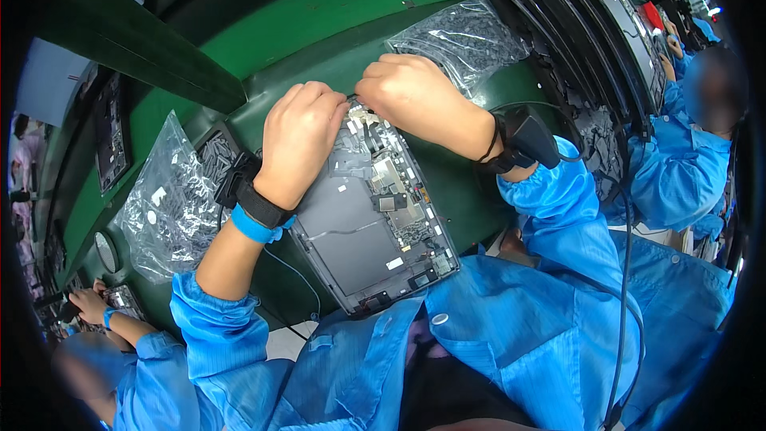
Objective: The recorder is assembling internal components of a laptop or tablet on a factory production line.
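An opened tablet-like device lies slanted before me, its grey inner shell facing up. A circuit board with chips and white labels runs along its right side. Over the device's far end my left hand is closed, fingers bent and pressed together. Close beside it my right hand is also closed, fingertips nearly meeting the left ones at the far edge. A small dark bit shows between the fingertips, too small to name. Both wrists carry black straps, and a blue band circles the left one.
Clear plastic bags of small dark parts lie left and far right. A row of dark panels stands at right. A green post rises at left. A black cable hangs by my right arm. Co-workers sit on both sides.
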